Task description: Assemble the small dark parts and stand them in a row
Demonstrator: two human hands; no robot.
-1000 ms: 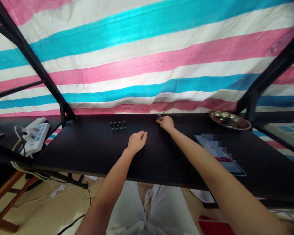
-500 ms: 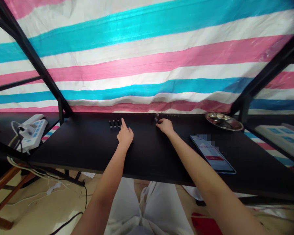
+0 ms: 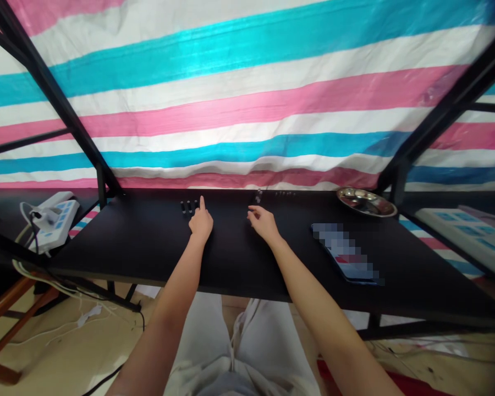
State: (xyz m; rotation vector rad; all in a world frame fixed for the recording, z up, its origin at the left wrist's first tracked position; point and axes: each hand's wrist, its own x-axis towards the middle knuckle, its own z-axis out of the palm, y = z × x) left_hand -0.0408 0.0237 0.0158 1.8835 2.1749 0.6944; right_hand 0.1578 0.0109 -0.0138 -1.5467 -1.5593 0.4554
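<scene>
My left hand (image 3: pixel 201 221) is over the black tabletop (image 3: pixel 231 253), its index finger stretched out and the other fingers folded; it holds nothing I can see. That fingertip is beside the rightmost of three short black cylinders (image 3: pixel 190 207) with light ends, standing in a row, and partly covers it. To the right, my right hand (image 3: pixel 264 221) is low over the table with thumb and fingers curled close together. Whatever lies between these fingertips is too small to make out. Just behind it is a small cluster of clear or silvery bits (image 3: pixel 258 196).
Several tiny pieces (image 3: pixel 285 193) lie in a row near the back edge. A shiny metal dish (image 3: pixel 366 202) and a phone (image 3: pixel 344 254) are on the right. White power strips (image 3: pixel 58 223) lie at the left. Behind hangs a striped sheet (image 3: pixel 239 118) between black frame bars.
My right hand has moved left and slightly towards me, away from the small cluster. The left hand stays by the cylinders with its index finger out. The view has shifted slightly.
</scene>
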